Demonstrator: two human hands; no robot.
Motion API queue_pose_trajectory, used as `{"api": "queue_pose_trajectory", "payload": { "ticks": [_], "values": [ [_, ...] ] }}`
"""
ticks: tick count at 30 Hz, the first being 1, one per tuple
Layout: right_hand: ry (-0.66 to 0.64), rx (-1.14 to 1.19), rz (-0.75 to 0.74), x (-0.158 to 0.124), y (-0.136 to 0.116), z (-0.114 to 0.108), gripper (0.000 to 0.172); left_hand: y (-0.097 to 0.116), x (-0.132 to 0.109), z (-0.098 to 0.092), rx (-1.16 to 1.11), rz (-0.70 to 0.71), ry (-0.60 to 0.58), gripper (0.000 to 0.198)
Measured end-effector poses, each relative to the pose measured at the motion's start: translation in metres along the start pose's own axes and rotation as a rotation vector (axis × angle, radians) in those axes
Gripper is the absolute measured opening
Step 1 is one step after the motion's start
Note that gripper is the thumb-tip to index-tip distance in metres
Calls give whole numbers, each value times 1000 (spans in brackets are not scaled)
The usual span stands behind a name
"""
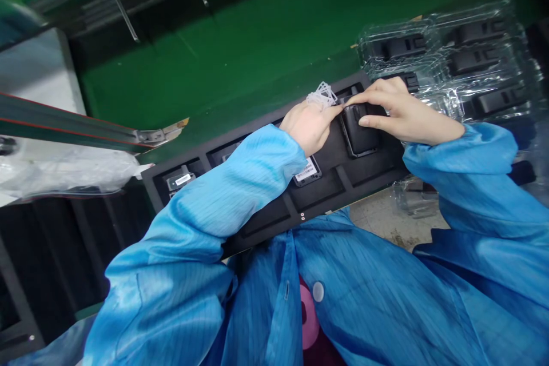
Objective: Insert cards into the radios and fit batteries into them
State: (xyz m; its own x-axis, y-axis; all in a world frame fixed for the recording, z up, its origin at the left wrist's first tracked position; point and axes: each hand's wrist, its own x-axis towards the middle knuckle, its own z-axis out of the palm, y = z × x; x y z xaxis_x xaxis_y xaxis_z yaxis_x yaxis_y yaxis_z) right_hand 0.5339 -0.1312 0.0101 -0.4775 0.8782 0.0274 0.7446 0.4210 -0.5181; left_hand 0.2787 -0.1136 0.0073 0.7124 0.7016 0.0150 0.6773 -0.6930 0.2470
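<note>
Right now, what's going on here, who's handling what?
A person in a blue smock is working over a black compartment tray. Their right hand is on a black rectangular device at the tray, and the fingertips of their left hand reach its top edge. A barcode-labelled device sits in a compartment nearby, and clear blister trays holding black parts lie beyond the tray.

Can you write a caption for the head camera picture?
Left hand and right hand touch a black device in a black tray.
</note>
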Motion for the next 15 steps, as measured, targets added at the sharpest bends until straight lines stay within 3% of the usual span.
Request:
{"api": "queue_pose_trajectory", "payload": {
  "ticks": [9, 15],
  "values": [
    [170, -253, 56, -25, -12, 30, 57, 2, -3, -1, -39, -29, -3, 54],
    [179, -343, 116, -35, -20, 39, 55, 6, -5, 0, -12, 20, 36, 51]
  ]
}}
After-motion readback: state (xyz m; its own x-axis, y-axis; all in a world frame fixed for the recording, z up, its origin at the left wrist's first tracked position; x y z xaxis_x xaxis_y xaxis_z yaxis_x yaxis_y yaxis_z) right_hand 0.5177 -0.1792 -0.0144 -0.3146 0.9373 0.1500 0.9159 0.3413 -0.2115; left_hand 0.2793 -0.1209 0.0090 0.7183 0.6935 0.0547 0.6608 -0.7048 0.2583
